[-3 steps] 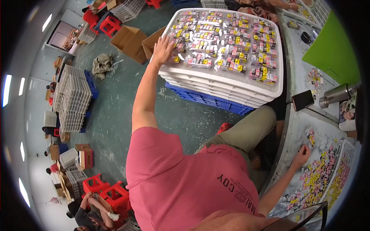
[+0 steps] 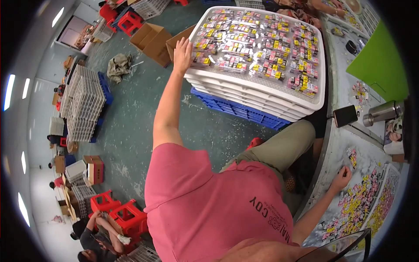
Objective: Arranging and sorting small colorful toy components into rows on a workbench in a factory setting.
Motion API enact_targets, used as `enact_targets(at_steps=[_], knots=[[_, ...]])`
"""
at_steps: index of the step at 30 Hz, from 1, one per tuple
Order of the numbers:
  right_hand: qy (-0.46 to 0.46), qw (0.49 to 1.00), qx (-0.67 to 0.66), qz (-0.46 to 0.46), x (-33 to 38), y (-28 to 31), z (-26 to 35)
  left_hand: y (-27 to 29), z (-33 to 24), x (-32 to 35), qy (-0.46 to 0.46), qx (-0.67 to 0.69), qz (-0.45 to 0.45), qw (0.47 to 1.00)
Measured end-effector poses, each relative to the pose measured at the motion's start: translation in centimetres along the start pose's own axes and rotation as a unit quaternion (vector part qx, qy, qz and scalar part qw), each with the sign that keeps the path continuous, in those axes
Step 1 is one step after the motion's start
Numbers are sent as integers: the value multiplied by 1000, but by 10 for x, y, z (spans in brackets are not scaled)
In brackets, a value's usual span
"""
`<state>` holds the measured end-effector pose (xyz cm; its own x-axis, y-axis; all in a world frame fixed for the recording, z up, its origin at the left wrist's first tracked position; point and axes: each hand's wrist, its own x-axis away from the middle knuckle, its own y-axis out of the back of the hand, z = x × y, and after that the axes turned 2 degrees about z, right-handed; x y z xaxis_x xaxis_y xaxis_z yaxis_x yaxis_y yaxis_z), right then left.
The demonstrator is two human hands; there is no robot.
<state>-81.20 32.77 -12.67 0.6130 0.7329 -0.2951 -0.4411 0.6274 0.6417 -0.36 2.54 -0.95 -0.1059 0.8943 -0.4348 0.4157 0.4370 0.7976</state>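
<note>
My left hand (image 2: 182, 56) lies at the left rim of the top white tray (image 2: 257, 84), its fingers stretched out. Rows of small clear packs with pink, yellow and black pieces (image 2: 232, 62) cover this tray, and the hand is right beside the nearest column. Over the worktable (image 2: 325, 174) on the right, my right hand (image 2: 342, 178) is closed with curled fingers; a dark spot shows at the fingertips, too small to name. Close to it lie a little cluster of pink and yellow pieces (image 2: 352, 158) and a wide spread of loose pieces (image 2: 353, 205).
Under the tray are more white trays and a blue crate (image 2: 235, 109). The worktable bears a phone (image 2: 345, 116), a steel flask (image 2: 380, 114) and a green panel (image 2: 382, 63). Cardboard boxes (image 2: 150, 43), red stools (image 2: 128, 216), stacked crates (image 2: 85, 100) and seated people (image 2: 102, 238) stand around.
The whole view has shifted slightly. My left hand has slid a little outward from the packs toward the tray's left rim. My right hand keeps its place and its curl.
</note>
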Motion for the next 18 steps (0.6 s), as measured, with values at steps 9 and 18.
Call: enact_targets(at_steps=[9,18], knots=[[78,997,25,-14,14,-2,-15,5,3,100,-7,-9,-167,986],[141,985,91,-32,24,6,-9,3,-3,104,-4,-98,-197,976]])
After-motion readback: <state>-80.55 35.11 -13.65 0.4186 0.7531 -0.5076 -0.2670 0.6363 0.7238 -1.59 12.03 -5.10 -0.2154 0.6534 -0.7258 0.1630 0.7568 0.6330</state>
